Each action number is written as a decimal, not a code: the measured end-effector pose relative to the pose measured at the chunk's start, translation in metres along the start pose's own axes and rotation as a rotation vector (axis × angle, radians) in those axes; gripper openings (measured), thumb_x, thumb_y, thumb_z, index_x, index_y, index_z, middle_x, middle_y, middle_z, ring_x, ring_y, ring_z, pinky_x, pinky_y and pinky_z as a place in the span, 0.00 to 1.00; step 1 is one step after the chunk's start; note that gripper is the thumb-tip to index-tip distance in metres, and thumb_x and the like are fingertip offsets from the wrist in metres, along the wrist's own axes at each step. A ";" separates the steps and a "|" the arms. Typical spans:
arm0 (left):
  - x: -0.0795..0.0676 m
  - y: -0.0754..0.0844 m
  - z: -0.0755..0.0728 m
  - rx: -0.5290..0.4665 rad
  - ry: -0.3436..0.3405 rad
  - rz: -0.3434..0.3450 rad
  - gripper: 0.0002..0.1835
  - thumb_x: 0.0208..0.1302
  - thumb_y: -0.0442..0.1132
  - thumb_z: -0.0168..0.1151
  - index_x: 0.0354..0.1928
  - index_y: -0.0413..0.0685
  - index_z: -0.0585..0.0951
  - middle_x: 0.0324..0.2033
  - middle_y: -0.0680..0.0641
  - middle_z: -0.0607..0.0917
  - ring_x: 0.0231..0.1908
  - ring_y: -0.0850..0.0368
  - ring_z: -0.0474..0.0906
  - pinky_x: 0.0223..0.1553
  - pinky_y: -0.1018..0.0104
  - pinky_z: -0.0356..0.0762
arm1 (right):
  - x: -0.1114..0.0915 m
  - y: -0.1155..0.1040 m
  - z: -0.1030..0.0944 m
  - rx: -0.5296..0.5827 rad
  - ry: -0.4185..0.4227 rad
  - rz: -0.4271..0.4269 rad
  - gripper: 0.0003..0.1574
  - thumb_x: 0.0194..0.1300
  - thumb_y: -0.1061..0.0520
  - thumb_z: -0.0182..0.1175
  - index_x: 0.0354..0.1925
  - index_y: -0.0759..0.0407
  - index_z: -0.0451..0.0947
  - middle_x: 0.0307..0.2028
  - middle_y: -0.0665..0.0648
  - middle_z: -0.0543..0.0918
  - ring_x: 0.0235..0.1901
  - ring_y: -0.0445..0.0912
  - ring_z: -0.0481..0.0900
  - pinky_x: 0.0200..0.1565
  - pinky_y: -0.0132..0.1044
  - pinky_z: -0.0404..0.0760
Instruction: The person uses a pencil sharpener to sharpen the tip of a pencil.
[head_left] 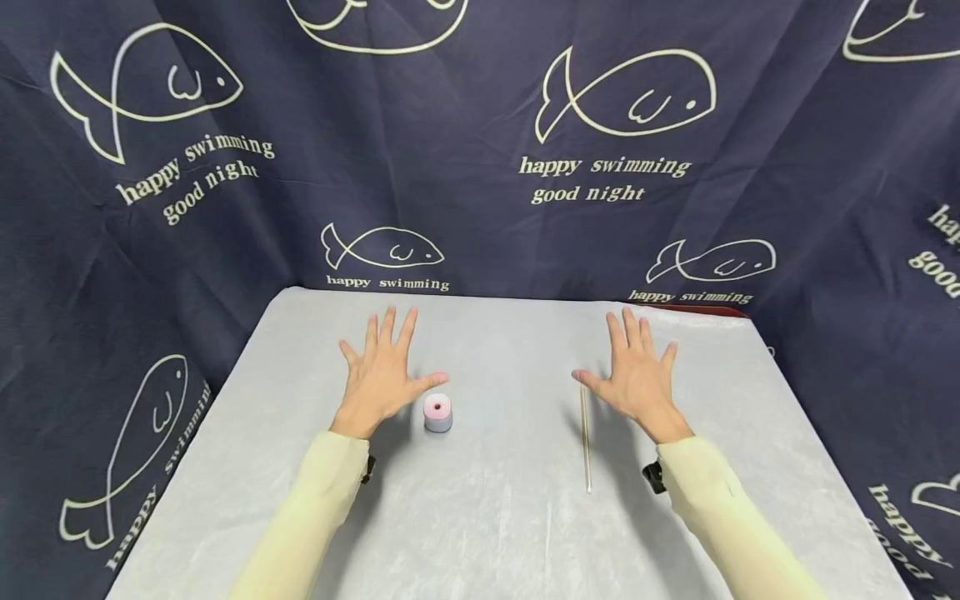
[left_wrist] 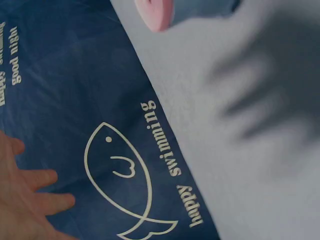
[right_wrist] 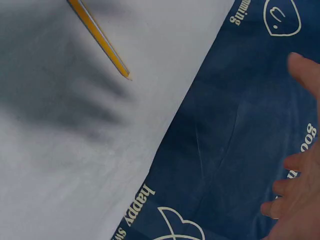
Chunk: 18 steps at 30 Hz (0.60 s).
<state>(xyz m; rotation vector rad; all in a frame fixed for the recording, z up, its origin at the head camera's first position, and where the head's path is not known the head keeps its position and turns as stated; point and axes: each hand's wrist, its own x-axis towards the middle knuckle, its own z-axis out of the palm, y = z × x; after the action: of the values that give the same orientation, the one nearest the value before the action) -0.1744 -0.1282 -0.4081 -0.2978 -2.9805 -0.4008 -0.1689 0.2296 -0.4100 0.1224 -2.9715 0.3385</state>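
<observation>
Both hands are raised over the table with fingers spread and nothing held. My left hand (head_left: 380, 375) is just left of a small pencil sharpener (head_left: 438, 422), a cylinder with a pink top, a dark round hole and a blue-grey body. In the left wrist view the sharpener (left_wrist: 157, 12) is cut off by the top edge, and the left hand (left_wrist: 25, 202) shows at lower left. A yellow pencil (head_left: 587, 446) lies lengthwise near my right hand (head_left: 637, 381), whose thumb overlaps its far end. The right wrist view shows the pencil (right_wrist: 102, 41) with its sharpened tip and the right hand (right_wrist: 300, 195).
A pale cloth covers the table (head_left: 510, 500). Dark blue curtains (head_left: 480, 150) printed with fish and lettering stand behind and at both sides. Something red (head_left: 705, 310) shows along the far right table edge.
</observation>
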 end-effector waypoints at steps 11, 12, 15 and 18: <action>-0.017 0.002 0.025 -0.371 -0.016 -0.016 0.59 0.47 0.67 0.68 0.75 0.56 0.47 0.72 0.44 0.53 0.71 0.45 0.51 0.58 0.36 0.66 | -0.030 0.005 0.019 0.279 -0.021 0.101 0.60 0.54 0.45 0.67 0.72 0.67 0.46 0.70 0.72 0.50 0.68 0.67 0.53 0.54 0.74 0.57; -0.019 0.002 0.028 -0.404 -0.020 -0.023 0.59 0.47 0.65 0.69 0.75 0.56 0.48 0.72 0.44 0.54 0.71 0.45 0.51 0.58 0.38 0.66 | -0.032 0.005 0.021 0.295 -0.025 0.113 0.60 0.54 0.45 0.67 0.71 0.68 0.46 0.70 0.73 0.50 0.68 0.67 0.53 0.54 0.74 0.59; -0.024 0.001 0.038 -0.501 -0.031 -0.049 0.59 0.46 0.61 0.72 0.74 0.55 0.48 0.72 0.45 0.54 0.71 0.46 0.51 0.62 0.41 0.63 | -0.037 0.005 0.028 0.350 -0.022 0.130 0.59 0.55 0.47 0.67 0.71 0.70 0.47 0.69 0.74 0.51 0.67 0.69 0.55 0.56 0.71 0.62; -0.028 0.002 0.052 -0.569 -0.014 -0.066 0.59 0.44 0.58 0.74 0.74 0.52 0.51 0.70 0.42 0.58 0.69 0.44 0.56 0.66 0.44 0.59 | -0.041 0.005 0.034 0.405 -0.028 0.145 0.57 0.55 0.50 0.67 0.70 0.71 0.48 0.67 0.75 0.52 0.65 0.70 0.57 0.59 0.66 0.63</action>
<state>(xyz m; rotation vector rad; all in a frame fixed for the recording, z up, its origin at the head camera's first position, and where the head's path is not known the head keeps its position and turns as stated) -0.1511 -0.1174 -0.4615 -0.2480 -2.8286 -1.2561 -0.1335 0.2296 -0.4508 -0.0462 -2.9019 0.9605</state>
